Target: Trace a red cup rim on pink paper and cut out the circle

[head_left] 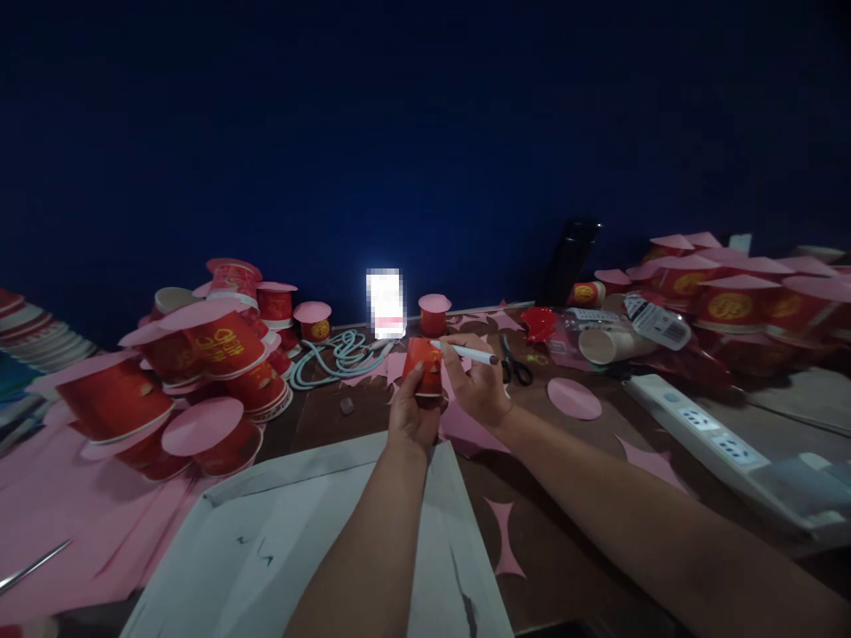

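At centre, clasped between thumb and fingers of left hand [413, 416]: red cup [429, 370], likely light, easily dented, best cradled gently round the side; pinched in right hand [481, 390], white marker [473, 354].

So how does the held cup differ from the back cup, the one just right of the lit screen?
Support: the held cup is in the left hand; the back cup stands on the table.
Top: the back cup wears a pink disc; none shows on top of the held cup.
Contact: the right hand has a pen at the held cup; neither hand touches the back cup.
Shared: both are red.
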### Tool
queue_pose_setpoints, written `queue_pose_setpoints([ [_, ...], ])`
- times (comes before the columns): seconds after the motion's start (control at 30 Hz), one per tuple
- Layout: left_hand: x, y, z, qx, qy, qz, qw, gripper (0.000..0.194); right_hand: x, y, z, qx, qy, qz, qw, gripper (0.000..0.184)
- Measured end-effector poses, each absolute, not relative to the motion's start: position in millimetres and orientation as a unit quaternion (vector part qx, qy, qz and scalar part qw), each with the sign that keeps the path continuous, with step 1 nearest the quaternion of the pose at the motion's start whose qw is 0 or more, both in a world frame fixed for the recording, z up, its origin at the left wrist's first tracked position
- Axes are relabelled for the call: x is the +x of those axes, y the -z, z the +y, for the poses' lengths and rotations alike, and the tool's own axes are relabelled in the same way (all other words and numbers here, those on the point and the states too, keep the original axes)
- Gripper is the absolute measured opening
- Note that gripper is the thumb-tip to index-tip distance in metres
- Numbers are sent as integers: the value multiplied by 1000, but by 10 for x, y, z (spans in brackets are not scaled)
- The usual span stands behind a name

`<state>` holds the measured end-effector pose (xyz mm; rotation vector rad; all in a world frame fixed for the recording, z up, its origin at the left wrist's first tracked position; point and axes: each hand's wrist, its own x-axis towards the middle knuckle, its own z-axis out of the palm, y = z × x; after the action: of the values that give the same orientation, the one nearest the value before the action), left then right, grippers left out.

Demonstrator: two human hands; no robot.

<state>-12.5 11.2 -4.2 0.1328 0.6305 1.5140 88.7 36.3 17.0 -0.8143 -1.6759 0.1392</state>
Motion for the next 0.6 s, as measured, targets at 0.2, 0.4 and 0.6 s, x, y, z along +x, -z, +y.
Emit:
queue_pose_setpoints([
  [0.2, -140, 25, 109, 44, -678, 270, 682, 21, 888, -192, 362, -350, -62, -721, 595, 14],
  [0.4, -145, 2, 97, 36, -686, 274, 674, 24, 890, -193, 358, -355, -58, -720, 594, 15],
  [0.6, -149, -16, 93, 34, -691, 263, 673, 20, 892, -207, 350, -358, -62, -719, 592, 14],
])
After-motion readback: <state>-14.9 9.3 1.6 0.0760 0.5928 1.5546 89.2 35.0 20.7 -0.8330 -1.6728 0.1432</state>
